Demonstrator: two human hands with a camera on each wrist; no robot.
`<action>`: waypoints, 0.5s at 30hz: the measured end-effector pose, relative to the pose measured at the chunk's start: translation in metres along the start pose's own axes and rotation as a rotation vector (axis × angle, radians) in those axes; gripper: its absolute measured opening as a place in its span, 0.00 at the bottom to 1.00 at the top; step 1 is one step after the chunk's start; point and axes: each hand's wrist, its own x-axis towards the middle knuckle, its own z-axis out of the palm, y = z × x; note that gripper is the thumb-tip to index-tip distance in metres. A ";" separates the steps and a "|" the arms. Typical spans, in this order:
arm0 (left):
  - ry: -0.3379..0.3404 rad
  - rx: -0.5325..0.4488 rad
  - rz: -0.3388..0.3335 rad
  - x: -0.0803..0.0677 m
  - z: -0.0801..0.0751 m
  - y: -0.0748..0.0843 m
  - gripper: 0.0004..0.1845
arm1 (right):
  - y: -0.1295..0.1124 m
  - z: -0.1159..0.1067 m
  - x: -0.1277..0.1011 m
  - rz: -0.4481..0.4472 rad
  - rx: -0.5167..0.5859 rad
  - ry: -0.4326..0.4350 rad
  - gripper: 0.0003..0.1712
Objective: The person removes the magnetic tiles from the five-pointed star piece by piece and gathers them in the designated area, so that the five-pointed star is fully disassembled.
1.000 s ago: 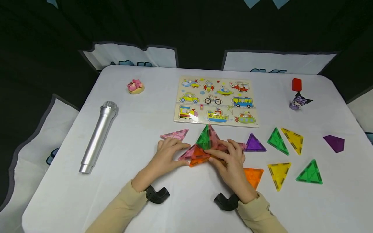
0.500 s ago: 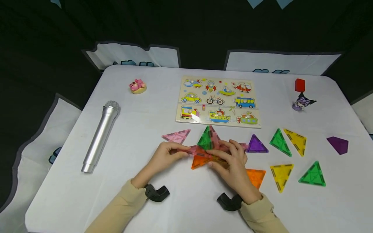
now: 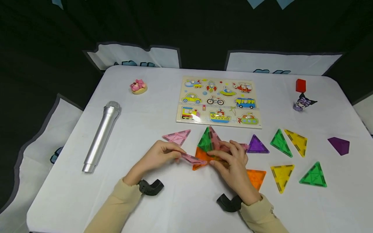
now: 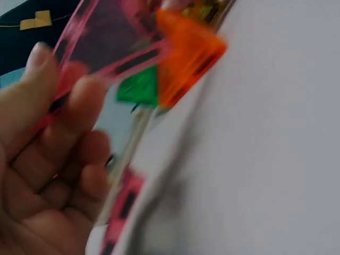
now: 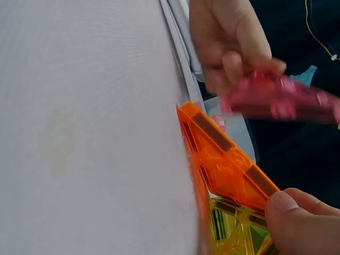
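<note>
On the white-clothed table (image 3: 163,200), the person's left hand (image 3: 158,155) pinches a translucent pink triangular magnetic tile (image 3: 190,158) between thumb and curled fingers, holding it lifted off the cloth just left of a small cluster of joined tiles. In the left wrist view the same pink tile (image 4: 106,48) is gripped at its edge by the fingertips (image 4: 40,58). The right hand (image 3: 233,161) clamps on the cluster from its right side, thumb and fingers curled round it; the right wrist view shows the thumb tip (image 5: 297,223) pressing on the raised edge of the cluster's translucent orange triangular tile (image 5: 223,159). The cluster is made of that orange tile (image 3: 201,157), an upright green triangular tile (image 3: 206,140) and a pink one behind it, and it stands just in front of the wooden vehicle peg puzzle board (image 3: 218,102). The two hands are close together but apart, the lifted pink tile's tip near the orange tile.

A loose flat pink triangle (image 3: 177,136) lies left of the cluster. To the cluster's right lie a purple triangle (image 3: 256,145), a green triangle (image 3: 280,142), a yellow triangle (image 3: 296,141), and nearer the person an orange triangle (image 3: 256,178), a yellow one (image 3: 281,176) and a green one (image 3: 314,176). A silver toy microphone (image 3: 100,136) lies well left of the cluster.
</note>
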 end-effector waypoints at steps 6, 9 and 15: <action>0.008 0.104 0.040 -0.014 -0.039 0.003 0.08 | 0.001 0.000 0.000 -0.006 -0.003 0.010 0.14; -0.019 0.138 0.033 -0.020 -0.057 -0.002 0.07 | 0.002 -0.001 0.000 -0.015 -0.002 0.017 0.15; -0.146 0.182 -0.130 -0.032 -0.077 -0.008 0.07 | 0.004 -0.002 -0.001 -0.029 0.002 0.006 0.17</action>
